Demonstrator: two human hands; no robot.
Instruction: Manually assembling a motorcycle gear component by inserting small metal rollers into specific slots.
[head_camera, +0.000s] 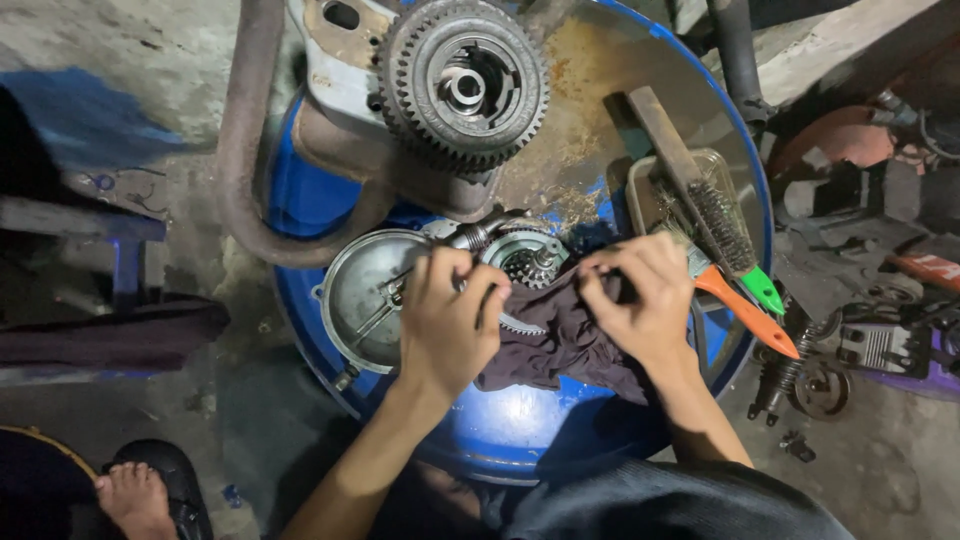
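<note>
Gripping a dark, crumpled rag (560, 335), both the left hand (447, 320) and right hand (640, 300) press it against a toothed, greasy gear (530, 262).

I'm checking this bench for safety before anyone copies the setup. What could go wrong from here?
The rag lies against the small gear where both hands, left and right, grip; fingers may get nicked on teeth. The big gear sits near the drum rim and might roll off. The wire brush overhangs the edge.
</note>
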